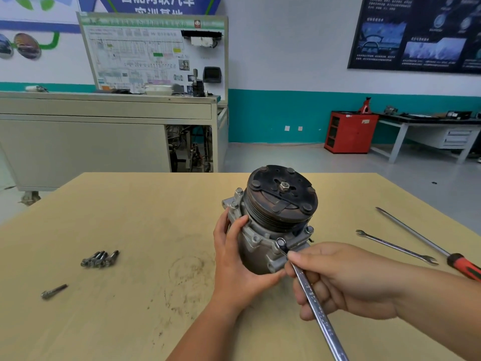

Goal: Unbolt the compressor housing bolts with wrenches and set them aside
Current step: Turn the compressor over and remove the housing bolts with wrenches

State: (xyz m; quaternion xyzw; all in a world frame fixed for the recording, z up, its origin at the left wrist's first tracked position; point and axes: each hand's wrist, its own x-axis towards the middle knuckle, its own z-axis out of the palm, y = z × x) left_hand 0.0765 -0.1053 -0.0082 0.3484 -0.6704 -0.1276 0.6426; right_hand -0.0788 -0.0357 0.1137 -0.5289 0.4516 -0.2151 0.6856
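We have the compressor (281, 204) standing pulley-up on the tabletop (156, 217), a little right of centre and close in front of us. Our left hand (234, 256) wraps the left side of the housing, its fingers (239, 225) curled onto the flange to steady it. Our right hand (346, 280) holds the ring wrench (312, 298) with its fingers (309, 277) closed round the shaft, and the ring end sits over the front flange bolt (280, 241).

The risks we see:
- The wrench leaves the bolt at a slant. If the ring is not fully seated, a hard pull could slip it off and round the head.
- The compressor rests only on its own base. A strong pull could twist or tip it out of our left hand.
- If the wrench slips, our right knuckles would go toward the housing or the tabletop.
- A freed bolt could roll, as nothing is there to catch it.

We see no tray or bowl on the tabletop. The removed bolts (100, 259) lie loose in a small cluster well to the left, with a single bolt (54, 291) apart from them, nearer us. To the right lie a spare wrench (395, 247) and a screwdriver (416, 237). The red cabinet (348, 132) across the room has open shelves, but we cannot tell what they hold.
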